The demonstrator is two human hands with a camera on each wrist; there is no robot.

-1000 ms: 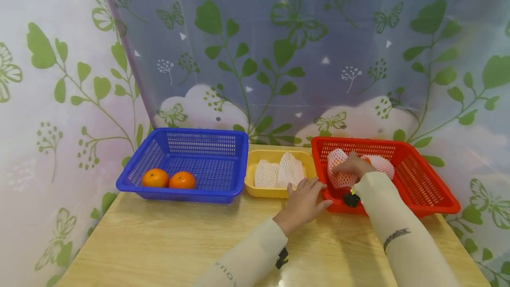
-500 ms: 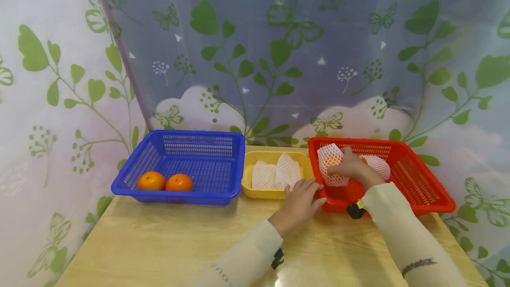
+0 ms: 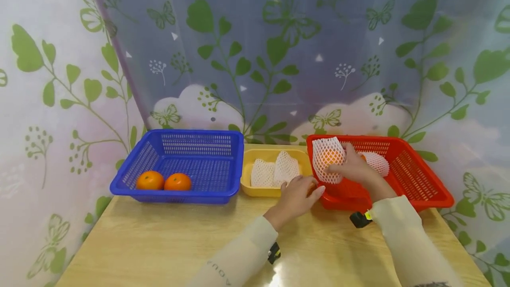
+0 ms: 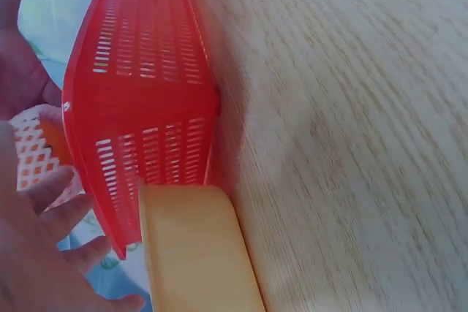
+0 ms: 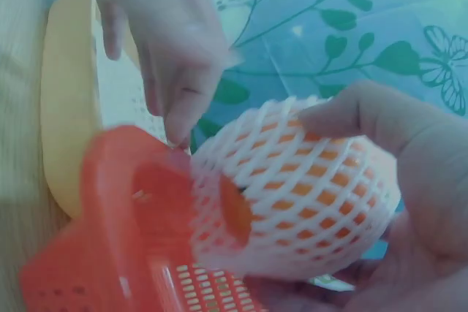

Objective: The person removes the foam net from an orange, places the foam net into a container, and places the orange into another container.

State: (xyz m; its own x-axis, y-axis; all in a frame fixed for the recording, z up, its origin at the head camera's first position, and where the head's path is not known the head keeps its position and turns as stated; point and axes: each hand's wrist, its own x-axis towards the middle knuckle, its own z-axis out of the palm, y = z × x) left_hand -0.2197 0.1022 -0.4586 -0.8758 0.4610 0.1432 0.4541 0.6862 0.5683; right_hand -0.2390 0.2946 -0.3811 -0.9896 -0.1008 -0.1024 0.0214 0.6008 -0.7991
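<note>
An orange in a white foam net (image 3: 329,159) is gripped by my right hand (image 3: 353,168) above the left part of the red basket (image 3: 424,176). In the right wrist view, thumb and fingers wrap the netted orange (image 5: 307,188), and bare peel shows at the net's loose end. My left hand (image 3: 295,199) hovers by the red basket's left rim and the yellow tray (image 3: 260,191), fingers loosely bent. The left wrist view has its fingers spread, apparently apart from the net. Another netted orange (image 3: 376,164) lies deeper in the red basket.
Two white foam nets, one on the left (image 3: 263,174) and one on the right (image 3: 287,168), lie in the yellow tray. A blue basket (image 3: 199,141) at left holds two bare oranges (image 3: 164,181). A patterned cloth (image 3: 255,56) hangs behind the wooden table (image 3: 167,238).
My right hand has lifted the netted orange up and slightly left inside the red basket, turning its loose end upward. My left hand has drawn its fingers in a little near the rim.
</note>
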